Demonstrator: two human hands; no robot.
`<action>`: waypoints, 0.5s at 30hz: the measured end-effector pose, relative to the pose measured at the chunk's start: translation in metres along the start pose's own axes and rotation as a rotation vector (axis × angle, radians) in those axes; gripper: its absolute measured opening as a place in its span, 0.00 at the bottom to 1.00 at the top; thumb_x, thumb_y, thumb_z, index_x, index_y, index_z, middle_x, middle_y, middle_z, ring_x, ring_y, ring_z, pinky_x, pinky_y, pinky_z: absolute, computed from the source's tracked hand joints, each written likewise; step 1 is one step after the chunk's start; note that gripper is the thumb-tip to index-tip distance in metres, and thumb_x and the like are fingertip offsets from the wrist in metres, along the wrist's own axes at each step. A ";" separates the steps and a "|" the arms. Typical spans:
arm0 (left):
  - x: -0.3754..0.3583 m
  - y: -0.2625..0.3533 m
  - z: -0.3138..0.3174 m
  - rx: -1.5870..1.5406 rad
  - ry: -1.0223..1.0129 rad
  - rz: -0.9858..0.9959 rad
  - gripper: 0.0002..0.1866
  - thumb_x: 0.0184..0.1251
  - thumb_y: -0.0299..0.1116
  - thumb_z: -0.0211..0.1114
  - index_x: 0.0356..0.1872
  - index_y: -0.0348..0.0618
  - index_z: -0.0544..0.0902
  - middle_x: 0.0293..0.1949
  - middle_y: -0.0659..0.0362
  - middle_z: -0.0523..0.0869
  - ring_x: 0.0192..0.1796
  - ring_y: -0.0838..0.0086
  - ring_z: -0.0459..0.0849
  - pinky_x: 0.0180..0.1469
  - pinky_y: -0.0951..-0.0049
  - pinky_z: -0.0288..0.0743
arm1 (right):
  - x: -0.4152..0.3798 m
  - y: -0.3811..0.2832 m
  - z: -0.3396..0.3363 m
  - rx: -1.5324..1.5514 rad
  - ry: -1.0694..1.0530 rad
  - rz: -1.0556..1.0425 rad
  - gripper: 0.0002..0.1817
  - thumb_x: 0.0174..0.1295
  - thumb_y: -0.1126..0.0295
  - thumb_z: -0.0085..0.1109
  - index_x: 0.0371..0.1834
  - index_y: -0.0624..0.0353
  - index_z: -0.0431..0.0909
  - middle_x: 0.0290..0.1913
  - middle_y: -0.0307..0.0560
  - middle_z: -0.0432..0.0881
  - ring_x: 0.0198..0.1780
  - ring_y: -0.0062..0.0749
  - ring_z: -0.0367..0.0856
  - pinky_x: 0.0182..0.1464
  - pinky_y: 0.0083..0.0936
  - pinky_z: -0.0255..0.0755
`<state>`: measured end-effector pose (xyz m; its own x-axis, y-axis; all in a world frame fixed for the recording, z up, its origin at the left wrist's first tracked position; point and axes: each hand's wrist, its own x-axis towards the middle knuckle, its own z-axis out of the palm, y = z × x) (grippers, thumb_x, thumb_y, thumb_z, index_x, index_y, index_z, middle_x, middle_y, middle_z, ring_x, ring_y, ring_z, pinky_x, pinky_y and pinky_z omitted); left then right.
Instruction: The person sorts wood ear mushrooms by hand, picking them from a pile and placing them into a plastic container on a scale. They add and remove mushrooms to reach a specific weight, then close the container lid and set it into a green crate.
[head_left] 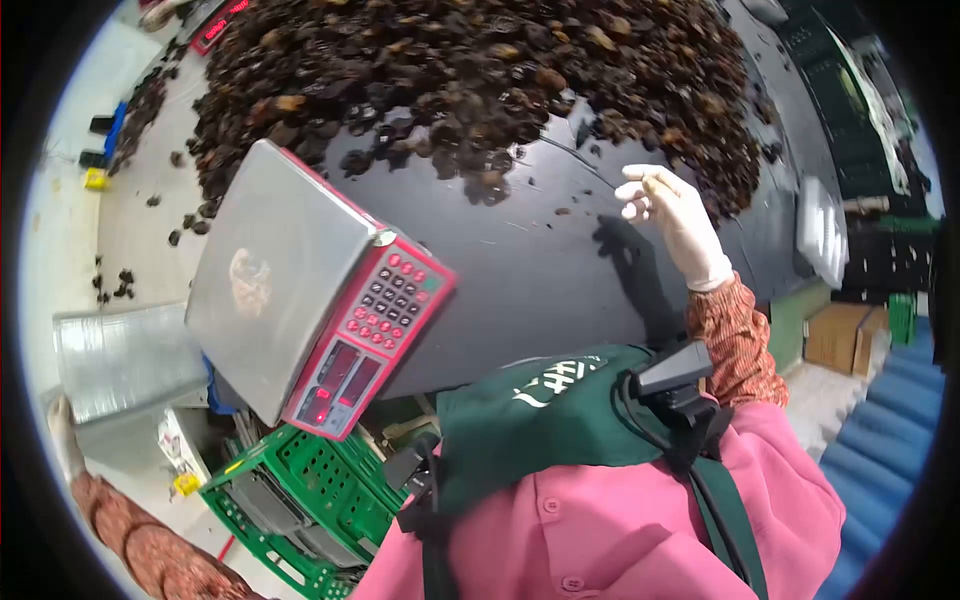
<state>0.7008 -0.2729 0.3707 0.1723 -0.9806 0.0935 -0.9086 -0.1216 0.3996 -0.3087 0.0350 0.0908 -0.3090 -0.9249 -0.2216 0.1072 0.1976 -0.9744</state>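
From the head view, your right hand point(672, 222), in a pale glove, hovers over the black table point(540, 280) at the near edge of the heap of dark dried fruit point(480, 70), fingers loosely curled and apparently holding nothing, though the fisheye view makes that hard to confirm. Your left hand point(62, 432) shows only at the far-left rim of the frame, beside a stack of clear bags point(125, 360), and I cannot tell whether it grips anything. The red-trimmed scale point(300, 290) sits left of your right hand, its steel pan bare.
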 end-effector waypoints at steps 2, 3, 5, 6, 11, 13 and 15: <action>-0.015 0.025 -0.008 -0.054 -0.076 -0.012 0.22 0.78 0.43 0.60 0.56 0.31 0.81 0.49 0.61 0.83 0.53 0.76 0.77 0.61 0.75 0.68 | -0.014 0.004 -0.019 0.107 0.060 0.007 0.18 0.79 0.62 0.50 0.62 0.62 0.78 0.48 0.45 0.86 0.43 0.22 0.83 0.49 0.22 0.77; -0.019 0.034 -0.007 -0.072 -0.161 -0.033 0.23 0.78 0.44 0.60 0.57 0.31 0.81 0.50 0.61 0.83 0.54 0.76 0.78 0.62 0.75 0.67 | -0.015 0.007 -0.019 0.098 0.067 0.005 0.18 0.79 0.62 0.50 0.62 0.62 0.78 0.48 0.45 0.87 0.43 0.22 0.83 0.49 0.22 0.76; -0.018 0.046 -0.005 -0.021 -0.192 -0.094 0.23 0.78 0.45 0.61 0.56 0.32 0.81 0.51 0.61 0.83 0.54 0.76 0.77 0.62 0.74 0.67 | -0.013 0.006 -0.014 0.095 0.073 0.034 0.18 0.78 0.62 0.51 0.61 0.61 0.79 0.48 0.45 0.87 0.42 0.21 0.83 0.49 0.21 0.76; -0.012 0.041 -0.005 0.009 -0.188 -0.109 0.22 0.78 0.45 0.61 0.54 0.33 0.82 0.48 0.64 0.82 0.51 0.78 0.76 0.58 0.76 0.68 | -0.010 0.005 -0.008 0.069 0.066 0.041 0.17 0.78 0.62 0.51 0.60 0.60 0.80 0.47 0.43 0.87 0.41 0.20 0.83 0.48 0.20 0.76; -0.021 0.040 0.011 -0.138 -0.081 -0.067 0.14 0.77 0.44 0.62 0.41 0.42 0.83 0.31 0.74 0.71 0.34 0.86 0.63 0.37 0.78 0.57 | 0.001 -0.001 0.022 -0.047 -0.024 0.043 0.15 0.76 0.65 0.51 0.57 0.61 0.80 0.43 0.41 0.87 0.40 0.19 0.82 0.45 0.19 0.75; -0.024 0.044 0.019 -0.075 0.012 -0.061 0.14 0.77 0.44 0.62 0.41 0.42 0.83 0.32 0.74 0.71 0.34 0.86 0.64 0.37 0.78 0.57 | 0.006 -0.002 0.027 -0.093 -0.061 0.054 0.15 0.75 0.66 0.51 0.57 0.61 0.80 0.43 0.41 0.87 0.39 0.19 0.81 0.45 0.19 0.76; -0.036 0.051 0.018 -0.052 0.038 -0.085 0.15 0.77 0.44 0.63 0.43 0.41 0.83 0.34 0.72 0.75 0.36 0.86 0.68 0.39 0.79 0.61 | 0.013 0.000 0.030 -0.139 -0.093 0.055 0.15 0.74 0.68 0.50 0.57 0.62 0.80 0.43 0.41 0.87 0.39 0.19 0.81 0.45 0.19 0.76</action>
<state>0.6409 -0.2472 0.3711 0.2632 -0.9604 0.0914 -0.8691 -0.1949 0.4545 -0.2844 0.0135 0.0894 -0.2164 -0.9364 -0.2764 -0.0126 0.2857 -0.9582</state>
